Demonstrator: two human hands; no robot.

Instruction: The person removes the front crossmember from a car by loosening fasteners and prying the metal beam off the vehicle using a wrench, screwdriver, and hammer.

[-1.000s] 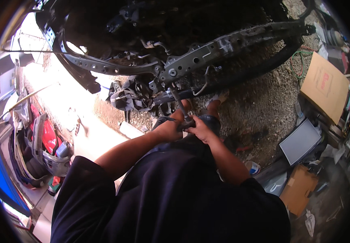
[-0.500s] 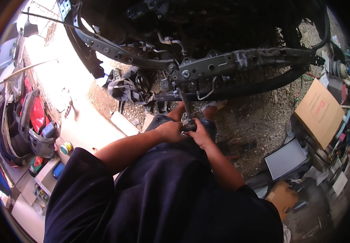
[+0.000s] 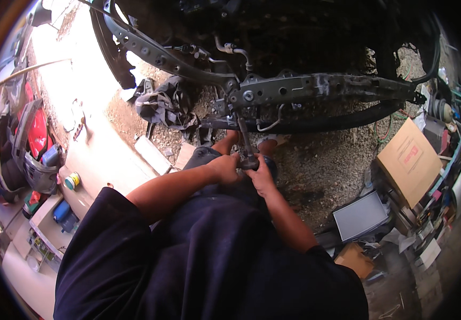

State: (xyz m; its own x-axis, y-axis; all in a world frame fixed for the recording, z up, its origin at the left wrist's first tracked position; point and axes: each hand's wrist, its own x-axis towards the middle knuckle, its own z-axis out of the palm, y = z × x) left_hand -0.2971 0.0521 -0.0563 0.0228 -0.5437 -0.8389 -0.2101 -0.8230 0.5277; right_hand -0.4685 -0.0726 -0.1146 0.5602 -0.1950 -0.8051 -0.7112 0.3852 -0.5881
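Note:
Close in front of my body, both hands are closed at the near end of a long metal bar tool. The tool has a dark, thick crosspiece at that end. My left hand grips its left side, and my right hand is wrapped around the right side. The bar slants up and away to the dark metal front frame of a vehicle. Its far tip meets the frame near a bracket, where the exact contact is hard to make out. Bent metal pipes hang beside it.
Dark crumpled parts lie on gravel beyond my left arm. Car body panels and a white shelf box stand at the left. A cardboard box, a grey flat panel and clutter line the right side.
The view has shifted slightly, so the surroundings sit a little differently. Both hands keep their hold on the bar tool, which remains against the frame.

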